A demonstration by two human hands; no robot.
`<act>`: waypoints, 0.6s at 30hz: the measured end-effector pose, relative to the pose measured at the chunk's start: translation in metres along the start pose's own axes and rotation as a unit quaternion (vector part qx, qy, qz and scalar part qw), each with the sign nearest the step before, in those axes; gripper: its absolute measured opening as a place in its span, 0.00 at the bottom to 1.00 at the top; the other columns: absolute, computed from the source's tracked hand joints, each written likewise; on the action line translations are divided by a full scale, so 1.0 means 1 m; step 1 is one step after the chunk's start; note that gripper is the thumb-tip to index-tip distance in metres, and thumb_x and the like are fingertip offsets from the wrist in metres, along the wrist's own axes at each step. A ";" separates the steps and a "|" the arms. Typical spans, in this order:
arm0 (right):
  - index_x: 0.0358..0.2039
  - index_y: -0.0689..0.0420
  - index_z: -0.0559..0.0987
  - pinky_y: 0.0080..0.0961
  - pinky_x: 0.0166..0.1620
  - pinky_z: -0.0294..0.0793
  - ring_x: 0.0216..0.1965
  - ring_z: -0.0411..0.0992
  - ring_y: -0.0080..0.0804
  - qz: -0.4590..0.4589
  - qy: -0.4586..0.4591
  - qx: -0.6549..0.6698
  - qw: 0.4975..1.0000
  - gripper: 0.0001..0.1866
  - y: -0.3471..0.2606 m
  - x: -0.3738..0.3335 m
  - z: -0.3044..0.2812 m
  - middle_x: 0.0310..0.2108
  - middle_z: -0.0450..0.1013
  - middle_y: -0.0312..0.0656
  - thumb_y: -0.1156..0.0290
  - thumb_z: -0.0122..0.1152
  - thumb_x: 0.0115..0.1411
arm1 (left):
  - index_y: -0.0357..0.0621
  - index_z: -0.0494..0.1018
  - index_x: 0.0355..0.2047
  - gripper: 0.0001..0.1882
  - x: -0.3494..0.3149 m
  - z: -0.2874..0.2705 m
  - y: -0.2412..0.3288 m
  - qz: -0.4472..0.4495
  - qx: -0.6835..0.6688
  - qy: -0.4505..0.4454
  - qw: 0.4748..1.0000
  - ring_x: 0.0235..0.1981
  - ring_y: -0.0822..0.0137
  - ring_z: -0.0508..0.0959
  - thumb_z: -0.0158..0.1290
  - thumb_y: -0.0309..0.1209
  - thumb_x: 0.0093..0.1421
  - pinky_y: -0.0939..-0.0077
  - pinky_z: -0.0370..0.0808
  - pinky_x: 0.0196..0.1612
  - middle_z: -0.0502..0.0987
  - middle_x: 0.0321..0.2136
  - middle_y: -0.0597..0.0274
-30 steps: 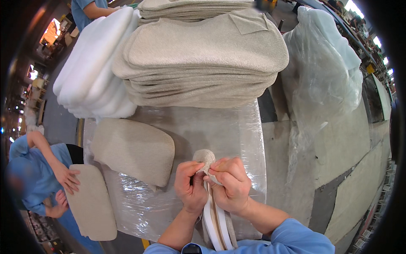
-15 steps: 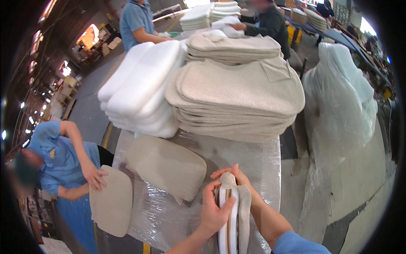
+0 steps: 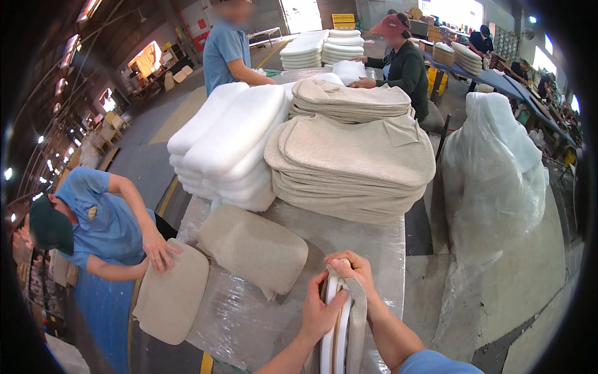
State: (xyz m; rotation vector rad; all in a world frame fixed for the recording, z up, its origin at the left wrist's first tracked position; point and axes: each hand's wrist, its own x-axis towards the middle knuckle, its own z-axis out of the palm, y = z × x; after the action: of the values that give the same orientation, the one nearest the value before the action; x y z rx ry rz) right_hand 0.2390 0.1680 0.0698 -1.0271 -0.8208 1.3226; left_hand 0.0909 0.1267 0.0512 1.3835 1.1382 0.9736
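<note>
The fingers [image 3: 338, 303] of the left hand [image 3: 321, 311] are curling closed around the near face of a foam pad in a beige cover [image 3: 342, 324], which is standing on edge at the near end of the worktop [image 3: 380, 240]. The thumb of this hand is pressing against the white foam edge. The right hand [image 3: 355, 274] is gripping the top of the same pad, with its fingers [image 3: 341, 267] closing over the upper rim and the loose beige fabric. Both hands are holding the pad upright between them, and the cover is lying only partly over the foam.

Just to the left of the hands, a finished beige cushion [image 3: 252, 249] is lying flat on the clear plastic film that is covering the worktop. Beyond it, a stack of white foam pads [image 3: 227, 146] is sitting at the far left of the worktop, and a tall stack of beige covers [image 3: 352, 165] is sitting beside it, at the far right. The two stacks are touching.

At the left edge of the worktop, a person in a blue shirt [image 3: 103, 221] is leaning over and pressing one hand on another beige cushion [image 3: 171, 299]. To the right of the worktop, a large clear plastic bag [image 3: 495, 168] is standing on the floor. Further back, two more people are working at another table with stacks of pads.
</note>
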 end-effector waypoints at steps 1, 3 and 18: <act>0.39 0.62 0.87 0.25 0.45 0.77 0.41 0.79 0.25 0.013 -0.002 0.009 1.000 0.14 -0.005 -0.002 -0.003 0.41 0.83 0.39 0.62 0.69 0.69 | 0.31 0.61 0.71 0.34 -0.001 -0.004 -0.003 -0.021 -0.069 -0.032 0.997 0.63 0.63 0.75 0.59 0.36 0.73 0.65 0.73 0.66 0.73 0.64 0.49; 0.38 0.62 0.86 0.26 0.47 0.77 0.42 0.79 0.25 0.013 0.000 0.043 0.999 0.12 -0.010 -0.007 -0.017 0.42 0.83 0.40 0.64 0.70 0.68 | 0.31 0.62 0.71 0.33 -0.004 -0.021 -0.008 -0.061 -0.207 -0.097 0.972 0.62 0.64 0.75 0.56 0.41 0.76 0.66 0.72 0.66 0.73 0.64 0.50; 0.59 0.63 0.82 0.36 0.68 0.72 0.63 0.75 0.38 -0.002 -0.071 0.184 0.980 0.26 -0.074 -0.092 -0.121 0.62 0.78 0.46 0.73 0.58 0.60 | 0.39 0.81 0.54 0.31 -0.108 -0.131 0.015 -0.122 0.018 -0.073 0.990 0.46 0.64 0.84 0.63 0.57 0.69 0.68 0.79 0.50 0.86 0.46 0.63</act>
State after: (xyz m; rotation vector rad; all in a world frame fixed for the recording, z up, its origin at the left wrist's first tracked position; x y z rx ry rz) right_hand 0.3689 0.0650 0.1024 -0.6435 -0.6495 1.4895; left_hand -0.0575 0.0504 0.0851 1.2871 1.1868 0.6698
